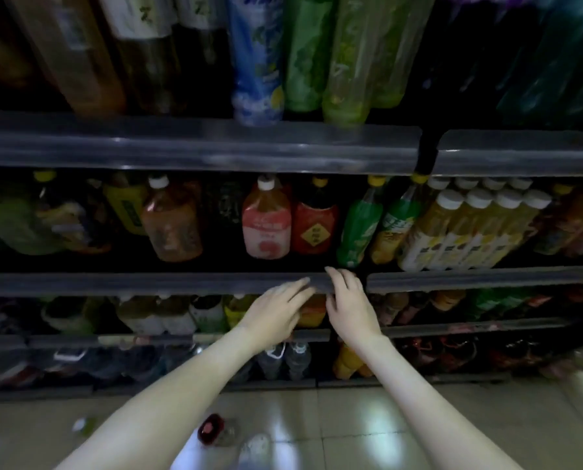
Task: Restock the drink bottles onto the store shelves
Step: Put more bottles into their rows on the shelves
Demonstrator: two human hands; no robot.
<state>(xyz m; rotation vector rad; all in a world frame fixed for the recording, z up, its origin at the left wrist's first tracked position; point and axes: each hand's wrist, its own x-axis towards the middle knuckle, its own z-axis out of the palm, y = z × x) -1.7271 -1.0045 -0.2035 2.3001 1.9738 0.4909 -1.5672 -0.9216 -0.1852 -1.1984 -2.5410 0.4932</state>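
Both hands are up at a lower shelf. Left hand [276,310]: fingers straight, lying against the shelf rail [181,283]. Right hand [349,300]: fingers bent at the rail's edge; I cannot tell if they hold anything. An orange bottle [312,312] sits between my palms under the rail, mostly hidden.

I judge it full plastic: heavy, smooth, slightly yielding. Best taken round the body, or at the neck. Headroom under the rail is tight and neighbours crowd both sides. Spare bottles [212,430] lie on the floor [351,435], well below.
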